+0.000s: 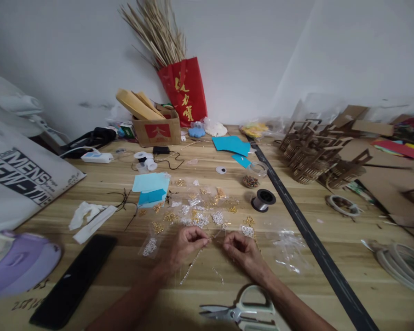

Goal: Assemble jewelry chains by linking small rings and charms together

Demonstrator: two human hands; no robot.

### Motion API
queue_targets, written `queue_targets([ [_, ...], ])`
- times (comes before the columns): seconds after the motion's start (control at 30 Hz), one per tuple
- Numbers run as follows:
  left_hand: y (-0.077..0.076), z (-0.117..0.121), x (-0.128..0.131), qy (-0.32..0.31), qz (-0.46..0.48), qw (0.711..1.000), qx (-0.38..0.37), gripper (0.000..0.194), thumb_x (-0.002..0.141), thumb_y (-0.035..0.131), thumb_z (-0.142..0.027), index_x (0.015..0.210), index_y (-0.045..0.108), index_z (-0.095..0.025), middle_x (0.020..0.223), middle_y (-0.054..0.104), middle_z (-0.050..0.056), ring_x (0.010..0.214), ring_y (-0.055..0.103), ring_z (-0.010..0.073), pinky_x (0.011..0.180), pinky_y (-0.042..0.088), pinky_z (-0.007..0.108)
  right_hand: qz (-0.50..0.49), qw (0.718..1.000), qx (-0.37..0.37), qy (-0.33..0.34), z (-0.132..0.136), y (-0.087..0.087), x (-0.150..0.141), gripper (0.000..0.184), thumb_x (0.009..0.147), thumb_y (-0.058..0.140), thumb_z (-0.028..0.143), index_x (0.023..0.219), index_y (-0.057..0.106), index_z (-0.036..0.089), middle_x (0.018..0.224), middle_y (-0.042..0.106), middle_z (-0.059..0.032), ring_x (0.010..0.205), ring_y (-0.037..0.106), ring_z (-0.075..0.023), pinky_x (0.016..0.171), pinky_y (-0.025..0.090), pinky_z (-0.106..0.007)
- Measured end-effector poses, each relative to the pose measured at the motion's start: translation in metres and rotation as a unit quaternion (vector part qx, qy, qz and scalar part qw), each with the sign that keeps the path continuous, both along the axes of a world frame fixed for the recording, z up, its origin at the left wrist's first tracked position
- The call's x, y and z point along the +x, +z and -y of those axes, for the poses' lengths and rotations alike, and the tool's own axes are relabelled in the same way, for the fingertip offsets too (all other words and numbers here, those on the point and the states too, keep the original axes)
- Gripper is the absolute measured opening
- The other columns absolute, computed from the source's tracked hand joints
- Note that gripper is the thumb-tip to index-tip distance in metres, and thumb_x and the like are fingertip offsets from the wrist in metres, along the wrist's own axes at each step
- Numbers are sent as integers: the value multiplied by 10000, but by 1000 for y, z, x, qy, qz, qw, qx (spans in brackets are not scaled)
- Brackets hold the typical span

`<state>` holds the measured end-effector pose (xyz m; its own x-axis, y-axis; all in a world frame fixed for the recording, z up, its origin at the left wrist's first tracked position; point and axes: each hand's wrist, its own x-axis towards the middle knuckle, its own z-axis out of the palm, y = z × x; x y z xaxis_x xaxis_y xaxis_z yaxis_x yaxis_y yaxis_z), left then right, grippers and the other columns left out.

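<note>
My left hand (189,242) is closed in a pinch on a thin beaded chain (192,265). The chain trails down from the fingertips onto the table. A hand's width to the right, my right hand (243,253) has thumb and fingers pressed together; anything between them is too small to make out. Below and between the hands lies another short piece of chain (218,276). Scissors (241,312) with pale handles lie under the right forearm. Just beyond the fingers are silver findings (200,220), gold findings (170,216) and a bag of silver rings (247,231).
A spool of thread (263,201) and a jar of beads (251,180) stand beyond my right hand. A black phone-like slab (74,280) lies at left. Small woven baskets (303,156) crowd the right. A cardboard box (158,132) and red bag (186,92) stand by the wall.
</note>
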<state>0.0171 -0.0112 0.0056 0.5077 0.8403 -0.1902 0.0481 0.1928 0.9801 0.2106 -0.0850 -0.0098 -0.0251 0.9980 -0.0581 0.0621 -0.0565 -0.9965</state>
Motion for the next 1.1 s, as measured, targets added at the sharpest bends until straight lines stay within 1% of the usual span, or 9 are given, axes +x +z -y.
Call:
queue_targets([
  [0.17, -5, 5, 5, -8, 16, 1000, 23, 139, 634, 733, -233, 631, 639, -130, 664, 674, 37, 647, 603, 145, 646, 456, 249, 42, 999, 16, 14, 3, 1, -6, 340, 835, 607, 470, 720, 549, 155, 621, 440, 21, 567, 376, -109, 524, 281, -231],
  [0.37, -11, 10, 6, -24, 9, 995, 98, 28, 693, 644, -146, 668, 648, -134, 774, 709, 70, 762, 653, 173, 722, 493, 266, 51, 998, 28, 14, 4, 0, -5, 311, 848, 591, 449, 733, 552, 163, 642, 465, 13, 589, 409, -122, 530, 309, -228],
  [0.47, -15, 13, 8, -32, -2, 990, 140, 64, 688, 600, -99, 657, 643, -135, 760, 703, 73, 749, 655, 175, 706, 502, 264, 67, 997, 43, 13, 5, 0, -6, 263, 868, 575, 399, 744, 561, 168, 639, 460, 17, 591, 413, -124, 532, 318, -227],
  [0.53, -18, 14, 9, -37, -15, 986, 165, 85, 681, 582, -81, 656, 643, -134, 735, 693, 70, 719, 646, 170, 673, 498, 254, 87, 994, 64, 10, 7, 1, -7, 221, 881, 563, 352, 755, 573, 171, 654, 475, 12, 604, 431, -127, 546, 335, -228],
  [0.63, -22, 16, 11, -45, -27, 981, 185, 87, 678, 578, -80, 656, 643, -132, 702, 678, 63, 680, 627, 159, 629, 480, 235, 128, 985, 116, 12, 9, 4, -10, 163, 891, 549, 276, 769, 585, 175, 707, 525, -6, 654, 483, -138, 596, 372, -233],
  [0.73, -23, 18, 13, -49, -27, 983, 177, 81, 688, 580, -98, 646, 640, -132, 673, 667, 52, 645, 609, 145, 600, 465, 220, 162, 974, 157, 19, 10, 5, -12, 127, 893, 542, 222, 781, 586, 181, 723, 551, -11, 670, 506, -140, 616, 386, -232],
  [0.83, -21, 19, 14, -52, -24, 986, 157, 67, 688, 598, -118, 635, 638, -132, 658, 663, 45, 624, 597, 137, 588, 457, 214, 178, 968, 175, 18, 10, 5, -12, 118, 892, 542, 202, 784, 586, 183, 715, 559, -10, 658, 510, -137, 609, 388, -227],
  [0.97, -20, 18, 15, -49, -17, 990, 128, 43, 680, 634, -138, 638, 638, -131, 647, 658, 35, 615, 585, 130, 597, 453, 216, 177, 967, 181, 21, 10, 4, -11, 126, 901, 538, 212, 788, 586, 184, 729, 569, -13, 662, 516, -137, 607, 392, -224],
  [1.1, -17, 19, 14, -36, -14, 994, 98, 23, 671, 674, -144, 682, 656, -134, 684, 671, 34, 655, 597, 138, 628, 462, 225, 162, 974, 160, 22, 10, 4, -11, 157, 909, 536, 248, 778, 593, 182, 722, 564, -16, 669, 518, -144, 611, 395, -231],
])
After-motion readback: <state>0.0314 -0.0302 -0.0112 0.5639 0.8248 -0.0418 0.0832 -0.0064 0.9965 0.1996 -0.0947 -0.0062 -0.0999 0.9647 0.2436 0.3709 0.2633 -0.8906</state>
